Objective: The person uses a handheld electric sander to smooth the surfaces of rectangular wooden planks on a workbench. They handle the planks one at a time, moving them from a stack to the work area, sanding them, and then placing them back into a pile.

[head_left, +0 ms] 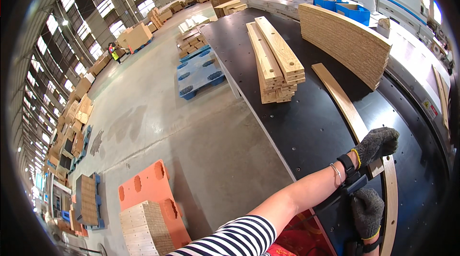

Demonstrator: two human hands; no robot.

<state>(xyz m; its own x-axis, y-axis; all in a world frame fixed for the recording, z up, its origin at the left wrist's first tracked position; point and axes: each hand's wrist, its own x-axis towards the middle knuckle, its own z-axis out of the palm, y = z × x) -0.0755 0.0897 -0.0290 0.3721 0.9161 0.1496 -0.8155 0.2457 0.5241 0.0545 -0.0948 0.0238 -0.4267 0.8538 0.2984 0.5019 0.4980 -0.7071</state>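
Observation:
My left hand (pixel 377 146), in a dark grey knit glove with a yellow cuff, is closed over a long pale wooden strip (pixel 341 97) lying on the black tabletop. Under that hand the strip meets a second wooden strip (pixel 391 198), which has small holes and runs toward the lower edge. My right hand (pixel 368 213), gloved alike, is closed beside this second strip; what it holds, if anything, is hidden. Between my wrists sits a dark flat object (pixel 355 185), its kind unclear. A black watch and a bracelet are on my left wrist.
Farther along the black table (pixel 318 148) lie a stack of drilled wooden strips (pixel 278 62) and a tall row of curved-looking boards (pixel 342 42). Blue bins (pixel 352 12) stand behind on a machine. Blue pallets (pixel 201 75) and an orange pallet (pixel 148 179) with boards are on the floor.

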